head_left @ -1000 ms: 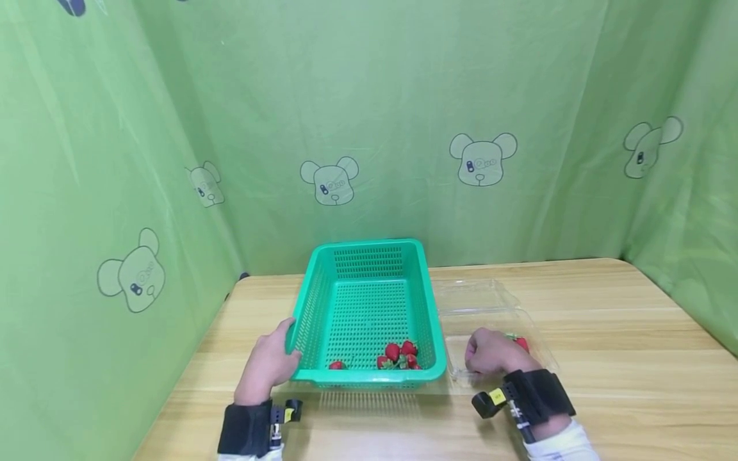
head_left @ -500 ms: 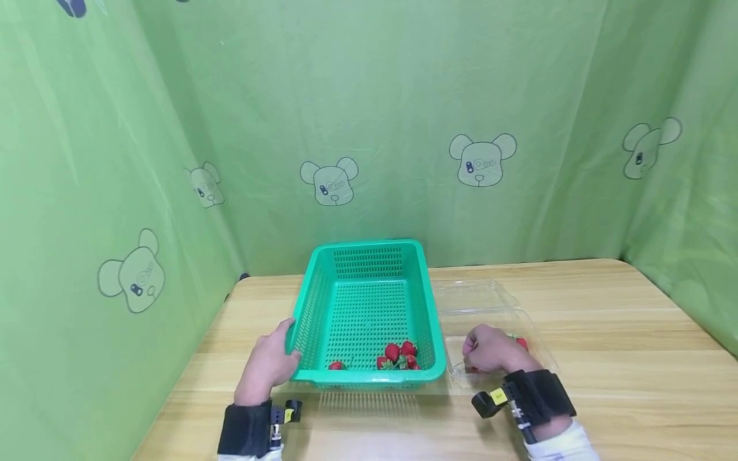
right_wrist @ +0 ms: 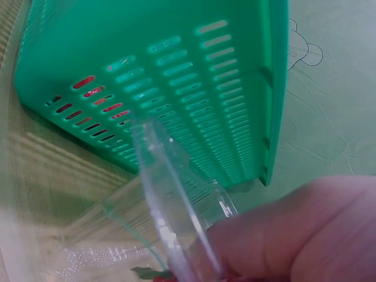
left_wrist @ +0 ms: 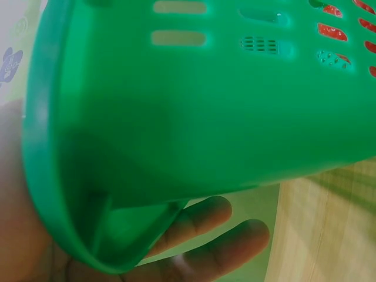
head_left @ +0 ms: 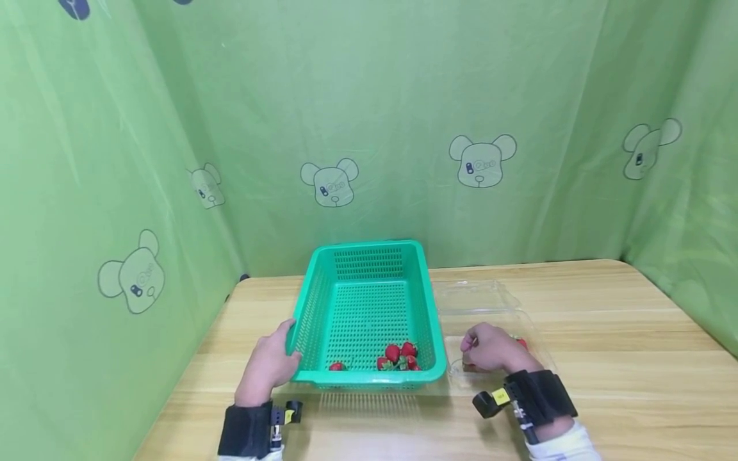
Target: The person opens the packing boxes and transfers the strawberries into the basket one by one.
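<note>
At the near left corner of the green plastic basket [head_left: 369, 314], my left hand [head_left: 271, 360] grips the rim, and its fingers [left_wrist: 238, 244] show below the rim in the left wrist view. Several strawberries [head_left: 393, 352] lie at the basket's near end, most towards the right. My right hand [head_left: 489, 346] is inside the clear plastic box [head_left: 536, 339] beside the basket. It pinches a strawberry [right_wrist: 161, 278], mostly hidden by the fingers; only its green leaf and a bit of red show. Another strawberry [head_left: 521, 343] sits behind that hand in the box.
The box's clear lid [head_left: 468, 296] lies folded back towards the far edge of the wooden table [head_left: 628, 358]. Green curtains [head_left: 392, 115] with printed bear heads hang behind and at both sides. The basket's right wall stands close to the box.
My right hand has shifted slightly left and away from me within the box, and a bit of red now shows under its fingers. The left hand and basket stay put.
</note>
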`<state>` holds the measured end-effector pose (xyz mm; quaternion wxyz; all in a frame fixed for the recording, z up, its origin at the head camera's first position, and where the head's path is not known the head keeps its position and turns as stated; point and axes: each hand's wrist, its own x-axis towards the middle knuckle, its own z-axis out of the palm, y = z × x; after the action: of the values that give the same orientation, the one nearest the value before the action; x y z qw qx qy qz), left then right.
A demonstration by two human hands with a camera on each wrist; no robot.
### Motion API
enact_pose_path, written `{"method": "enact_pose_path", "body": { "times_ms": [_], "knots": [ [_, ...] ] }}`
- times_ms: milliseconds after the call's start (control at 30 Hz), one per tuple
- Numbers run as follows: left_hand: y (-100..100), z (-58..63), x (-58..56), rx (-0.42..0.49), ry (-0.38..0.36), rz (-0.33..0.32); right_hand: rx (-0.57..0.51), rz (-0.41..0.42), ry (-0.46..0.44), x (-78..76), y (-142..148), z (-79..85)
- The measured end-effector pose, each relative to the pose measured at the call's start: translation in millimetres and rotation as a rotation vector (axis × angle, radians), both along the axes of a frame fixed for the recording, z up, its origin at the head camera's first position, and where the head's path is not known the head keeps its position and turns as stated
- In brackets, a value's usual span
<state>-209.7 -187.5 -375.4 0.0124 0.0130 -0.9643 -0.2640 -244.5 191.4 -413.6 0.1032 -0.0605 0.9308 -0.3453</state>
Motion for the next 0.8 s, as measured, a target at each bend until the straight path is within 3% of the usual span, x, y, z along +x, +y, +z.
{"method": "enact_pose_path", "body": {
  "times_ms": [800],
  "knots": [
    [1.3,-0.3,-0.6,0.007,0.000,-0.003,-0.046,0.001,0.056,0.5,1.4,5.6]
  ]
}}
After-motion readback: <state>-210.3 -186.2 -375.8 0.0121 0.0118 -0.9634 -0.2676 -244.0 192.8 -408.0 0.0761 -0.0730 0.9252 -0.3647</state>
